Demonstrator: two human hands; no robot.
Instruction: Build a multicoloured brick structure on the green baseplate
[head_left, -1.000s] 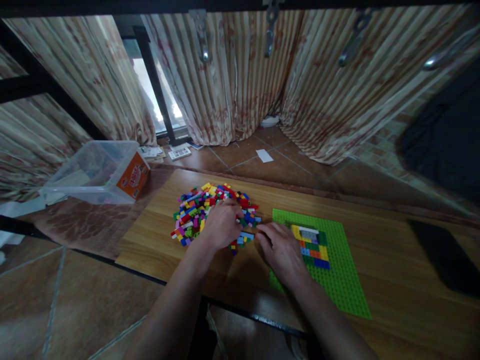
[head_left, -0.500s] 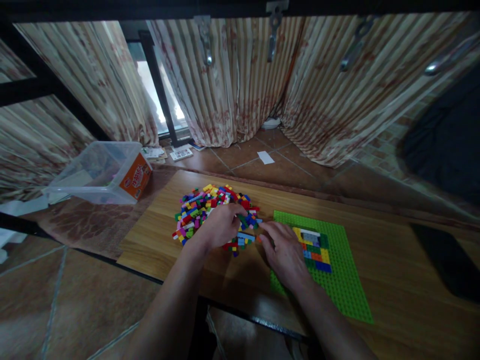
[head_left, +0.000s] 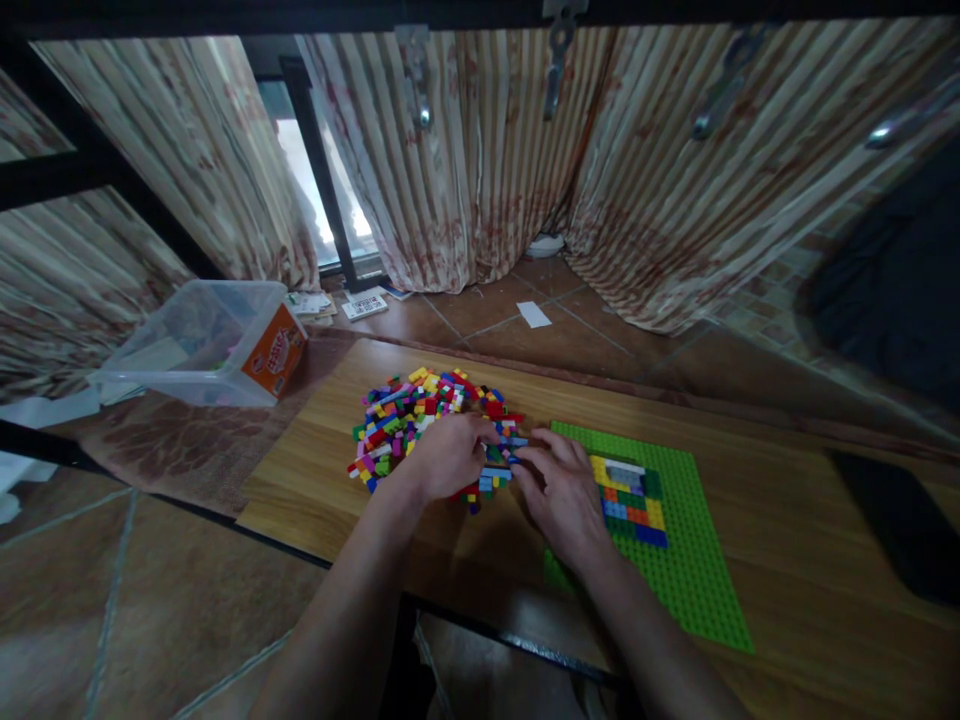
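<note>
A heap of small mixed-colour toy bricks [head_left: 390, 430] lies on the wooden table. My left hand [head_left: 454, 455] reaches over the heap's right side, fingers curled down among the bricks; what they grip, if anything, is hidden. Facing it at the heap's right edge, my right hand [head_left: 562, 495] has its thumb and fingertips drawn together by some blue bricks [head_left: 496, 472]. Whatever may be between those fingertips is too small to name. Beside the right hand is a green baseplate [head_left: 705, 560], bearing a flat block of joined bricks [head_left: 634, 510], partly covered by the hand.
A clear plastic box [head_left: 202, 385] with an orange label stands left of the wooden table [head_left: 300, 490]. A dark flat object [head_left: 892, 520] lies at the table's right. Beyond are papers [head_left: 534, 314] on the tiled floor and striped curtains [head_left: 480, 170].
My right hand has its fingers more bent and drawn together at the heap's edge. My left hand has shifted slightly right over the bricks. The whole view has moved a little.
</note>
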